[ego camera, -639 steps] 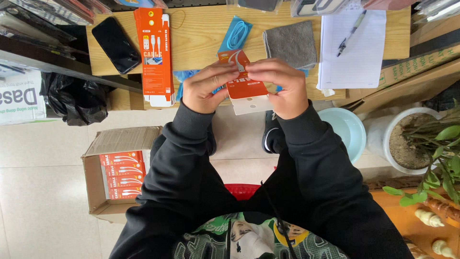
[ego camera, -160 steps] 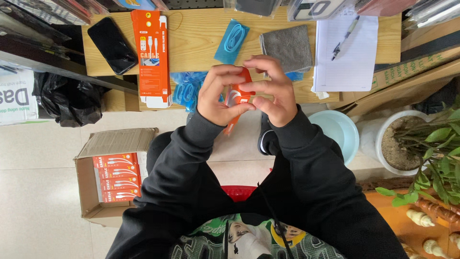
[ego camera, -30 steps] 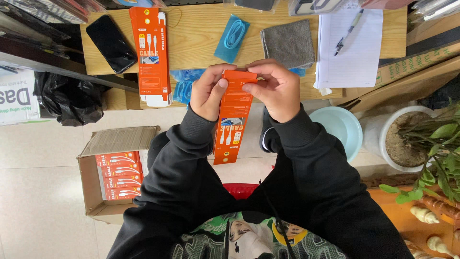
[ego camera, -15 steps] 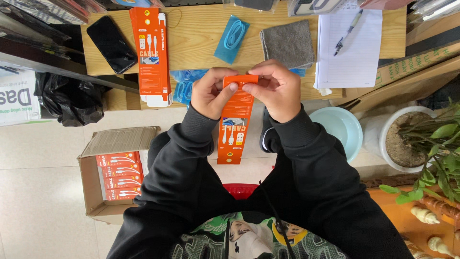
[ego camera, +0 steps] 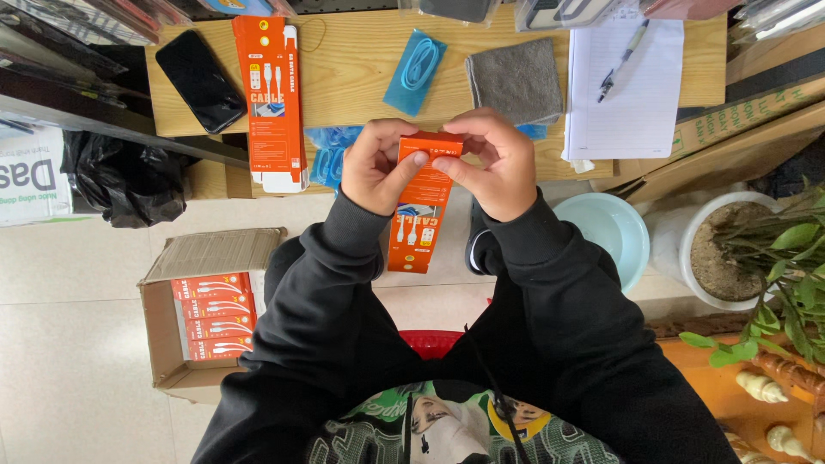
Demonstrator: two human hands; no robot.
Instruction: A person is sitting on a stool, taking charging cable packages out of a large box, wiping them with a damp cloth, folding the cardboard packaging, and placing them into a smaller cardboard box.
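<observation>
Both my hands hold a long orange cable box (ego camera: 419,210) upright over my lap, in front of the wooden table (ego camera: 361,77). My left hand (ego camera: 382,165) grips its upper left side with the thumb pressed on the top flap. My right hand (ego camera: 491,161) pinches the top end from the right. The box's lower half hangs free below my fingers. On the table lie a second orange cable box (ego camera: 273,99), a blue bagged cable (ego camera: 415,72) and more blue bags (ego camera: 329,155) at the table's near edge.
A black phone (ego camera: 199,80), a grey cloth (ego camera: 514,81) and a notepad with a pen (ego camera: 626,73) lie on the table. A cardboard carton of orange boxes (ego camera: 204,316) stands on the floor at left. A pale blue bowl (ego camera: 606,236) and a potted plant (ego camera: 756,258) sit at right.
The orange box has stayed upright in both hands. My fingers have closed in over its top flap, and the box sits slightly higher and straighter than a second ago.
</observation>
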